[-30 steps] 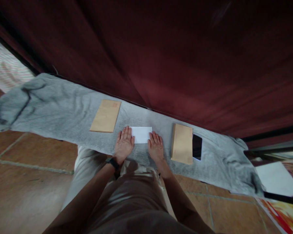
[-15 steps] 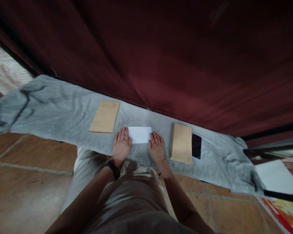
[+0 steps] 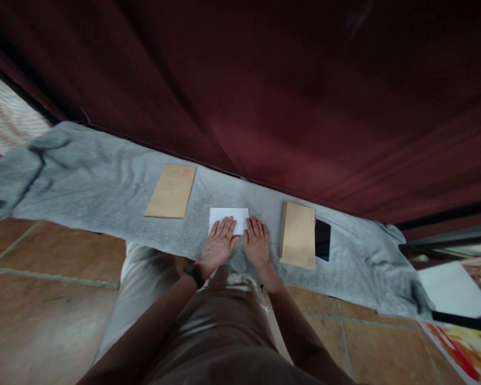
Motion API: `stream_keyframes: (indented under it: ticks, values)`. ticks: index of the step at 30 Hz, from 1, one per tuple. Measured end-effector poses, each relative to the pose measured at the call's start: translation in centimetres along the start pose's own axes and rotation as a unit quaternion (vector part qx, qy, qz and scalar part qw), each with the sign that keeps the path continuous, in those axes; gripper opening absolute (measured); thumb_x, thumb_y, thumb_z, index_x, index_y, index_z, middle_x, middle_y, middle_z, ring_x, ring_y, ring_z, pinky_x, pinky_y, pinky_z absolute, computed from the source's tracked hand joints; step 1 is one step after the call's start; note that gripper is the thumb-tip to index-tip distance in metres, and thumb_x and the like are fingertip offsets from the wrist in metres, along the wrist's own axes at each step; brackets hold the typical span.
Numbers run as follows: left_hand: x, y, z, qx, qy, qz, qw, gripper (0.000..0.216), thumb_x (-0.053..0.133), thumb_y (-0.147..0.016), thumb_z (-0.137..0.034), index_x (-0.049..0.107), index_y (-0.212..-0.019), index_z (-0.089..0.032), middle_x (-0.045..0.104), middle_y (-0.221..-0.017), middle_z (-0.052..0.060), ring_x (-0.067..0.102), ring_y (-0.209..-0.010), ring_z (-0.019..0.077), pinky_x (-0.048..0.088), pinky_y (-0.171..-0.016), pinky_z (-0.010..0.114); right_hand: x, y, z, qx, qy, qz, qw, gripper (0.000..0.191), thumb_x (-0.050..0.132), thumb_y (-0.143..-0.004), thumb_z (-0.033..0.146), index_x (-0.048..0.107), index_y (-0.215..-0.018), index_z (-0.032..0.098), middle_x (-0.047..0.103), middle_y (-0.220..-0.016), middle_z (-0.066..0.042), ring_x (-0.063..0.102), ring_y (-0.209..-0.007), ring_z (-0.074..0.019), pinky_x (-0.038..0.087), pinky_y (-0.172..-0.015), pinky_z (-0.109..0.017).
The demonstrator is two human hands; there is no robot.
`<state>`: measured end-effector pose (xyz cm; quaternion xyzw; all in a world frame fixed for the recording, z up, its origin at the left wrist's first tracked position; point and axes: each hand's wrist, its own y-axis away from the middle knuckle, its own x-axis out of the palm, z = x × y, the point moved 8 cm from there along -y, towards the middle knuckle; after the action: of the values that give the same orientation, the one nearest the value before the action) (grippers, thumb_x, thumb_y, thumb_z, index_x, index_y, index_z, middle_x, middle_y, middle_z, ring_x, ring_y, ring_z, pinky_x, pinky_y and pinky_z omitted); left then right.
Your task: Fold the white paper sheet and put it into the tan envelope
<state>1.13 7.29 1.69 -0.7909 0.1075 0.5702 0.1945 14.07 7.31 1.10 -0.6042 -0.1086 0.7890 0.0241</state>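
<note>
A folded-looking white sheet of paper (image 3: pixel 229 213) lies flat on the grey cloth (image 3: pixel 116 198) in front of me. My left hand (image 3: pixel 219 243) rests palm down with its fingers stretched over the paper's lower middle. At the paper's right edge lies my right hand (image 3: pixel 257 243), also flat, its fingertips just touching or beside the edge. Neither hand grips anything. To the left is one brown envelope (image 3: pixel 171 191) with a faint reddish mark in its upper right corner. A thicker stack of brown envelopes (image 3: pixel 299 235) sits right of my right hand.
A phone (image 3: pixel 323 240) with a dark screen lies against the envelope stack's right side. Behind the narrow cloth-covered surface hangs a dark red curtain-like sheet (image 3: pixel 264 117). At far right are a white sheet (image 3: pixel 455 289) and a colourful printed package (image 3: pixel 465 347). Tiled floor (image 3: pixel 56 310) shows below.
My left hand has slid right, from beside the paper's left edge onto its lower middle. My right hand has stayed in place.
</note>
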Motion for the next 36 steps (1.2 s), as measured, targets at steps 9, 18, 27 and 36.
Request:
stream_keyframes:
  ticks: [9,18,27,36]
  values:
    - [-0.6,1.0,2.8,-0.083,0.033,-0.036,0.995,0.063,0.036,-0.105,-0.04,0.039,-0.16,-0.009,0.037,-0.166,0.018,0.03,-0.157,0.0289,0.023,-0.129,0.05,0.2,-0.1,-0.1,0.003,0.005,0.018,1.0,0.049,0.041,-0.109,0.026,0.046,-0.157,0.017,0.042,-0.165,-0.012,0.038,-0.153,-0.0262,0.026,-0.127,-0.05]
    - [-1.0,2.0,4.3,-0.14,0.039,-0.046,0.988,0.065,0.035,-0.104,-0.039,0.038,-0.159,-0.005,0.036,-0.166,0.021,0.03,-0.157,0.0329,0.024,-0.128,0.054,0.1,0.0,0.0,-0.005,-0.001,-0.001,1.0,0.049,0.039,-0.109,0.026,0.047,-0.156,0.016,0.044,-0.164,-0.013,0.041,-0.151,-0.0268,0.027,-0.126,-0.05]
    - [-1.9,2.5,4.7,-0.155,0.025,-0.068,0.985,0.062,0.033,-0.105,-0.037,0.045,-0.155,-0.003,0.042,-0.163,0.022,0.036,-0.154,0.0343,0.03,-0.126,0.054,-0.1,0.0,0.0,-0.003,-0.003,-0.001,1.0,0.049,0.038,-0.109,0.026,0.047,-0.156,0.015,0.046,-0.163,-0.014,0.041,-0.15,-0.0273,0.028,-0.125,-0.05]
    - [-1.8,0.9,7.4,-0.191,0.134,-0.075,0.97,0.049,0.047,-0.097,-0.03,0.06,-0.141,-0.012,0.062,-0.146,0.017,0.055,-0.137,0.032,0.043,-0.117,0.049,0.0,0.0,0.0,-0.002,0.004,0.0,1.0,0.049,0.04,-0.109,0.025,0.047,-0.157,0.016,0.046,-0.162,-0.013,0.04,-0.151,-0.0265,0.027,-0.126,-0.051]
